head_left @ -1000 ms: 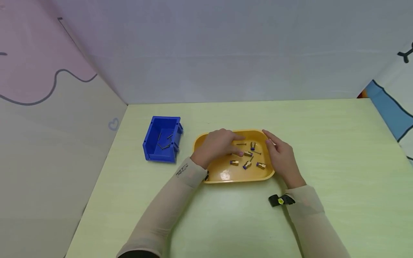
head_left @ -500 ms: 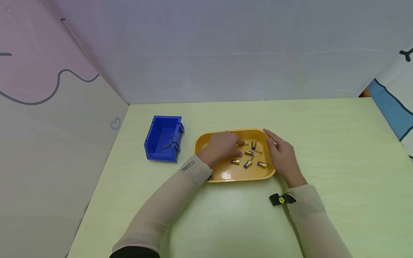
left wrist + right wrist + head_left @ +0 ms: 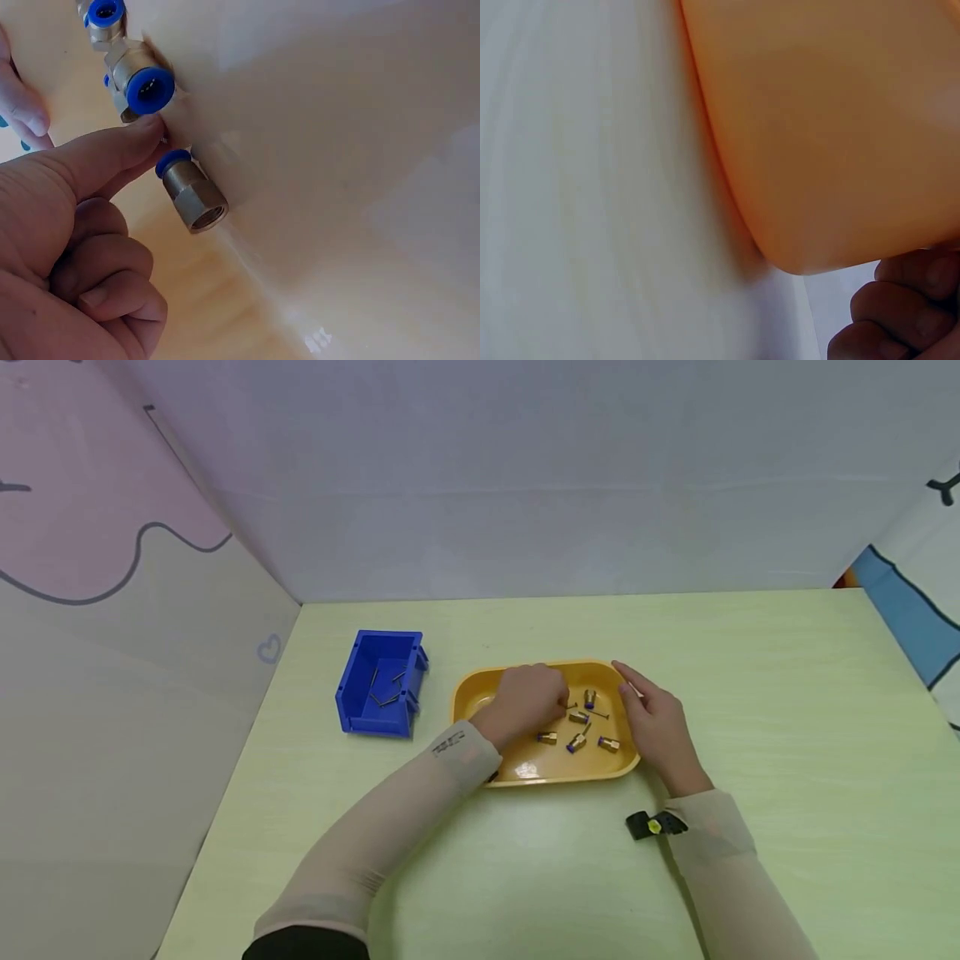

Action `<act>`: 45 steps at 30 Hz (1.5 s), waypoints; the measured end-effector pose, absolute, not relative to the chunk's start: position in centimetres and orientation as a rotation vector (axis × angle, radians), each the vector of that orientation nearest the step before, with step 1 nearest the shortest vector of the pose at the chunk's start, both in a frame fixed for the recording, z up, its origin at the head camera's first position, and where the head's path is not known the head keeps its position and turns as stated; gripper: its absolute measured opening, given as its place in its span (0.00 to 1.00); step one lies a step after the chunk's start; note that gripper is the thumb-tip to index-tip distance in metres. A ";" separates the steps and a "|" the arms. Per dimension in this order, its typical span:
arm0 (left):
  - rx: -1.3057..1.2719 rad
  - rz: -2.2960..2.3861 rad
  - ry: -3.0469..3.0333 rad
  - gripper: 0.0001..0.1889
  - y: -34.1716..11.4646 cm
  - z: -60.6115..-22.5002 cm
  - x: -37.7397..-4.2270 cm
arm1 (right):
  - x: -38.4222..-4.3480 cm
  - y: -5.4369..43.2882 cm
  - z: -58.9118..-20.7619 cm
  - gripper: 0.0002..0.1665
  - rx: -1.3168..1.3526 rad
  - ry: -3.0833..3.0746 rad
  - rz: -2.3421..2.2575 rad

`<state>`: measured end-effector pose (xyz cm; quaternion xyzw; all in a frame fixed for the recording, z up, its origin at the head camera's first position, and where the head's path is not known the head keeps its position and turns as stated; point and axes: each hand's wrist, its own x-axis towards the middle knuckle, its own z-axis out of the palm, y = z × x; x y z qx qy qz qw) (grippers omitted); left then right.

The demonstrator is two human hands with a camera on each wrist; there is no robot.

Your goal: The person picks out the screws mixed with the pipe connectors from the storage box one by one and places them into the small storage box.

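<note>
My left hand point(image 3: 525, 703) reaches into the yellow tray point(image 3: 555, 770), thumb and forefinger pinched together. In the left wrist view, a tiny shiny tip of a screw point(image 3: 164, 140) shows at the fingertips; most of it is hidden, and the other fingers are curled in. Beside them lies a brass push-in fitting point(image 3: 196, 201) with a blue collar. My right hand point(image 3: 662, 735) grips the tray's right end, thumb at the rim and fingers outside. Several such fittings point(image 3: 608, 744) and another thin screw point(image 3: 599, 715) lie in the tray.
A blue bin point(image 3: 375, 725) stands left of the tray, with several screws point(image 3: 388, 700) inside. Both rest on a pale green table point(image 3: 525, 877). A wall panel point(image 3: 525, 527) rises along the back edge, another at the left.
My left hand has moved slightly right over the tray, and its thumb and forefinger have closed from spread to pinching at a screw. My right hand stays on the tray's end.
</note>
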<state>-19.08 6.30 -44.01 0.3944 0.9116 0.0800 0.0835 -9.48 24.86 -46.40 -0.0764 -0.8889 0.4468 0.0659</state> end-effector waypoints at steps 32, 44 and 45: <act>1.066 0.259 2.811 0.07 4.9 -39.5 -18.5 | -9.5 24.7 -46.3 0.26 -0.234 -2.681 1.363; 0.962 0.372 2.861 0.07 3.3 -37.7 -19.1 | -9.4 24.8 -46.1 0.27 -0.239 -2.683 1.371; 0.961 0.386 2.871 0.07 3.2 -37.6 -19.1 | -9.4 24.8 -46.1 0.27 -0.237 -2.681 1.372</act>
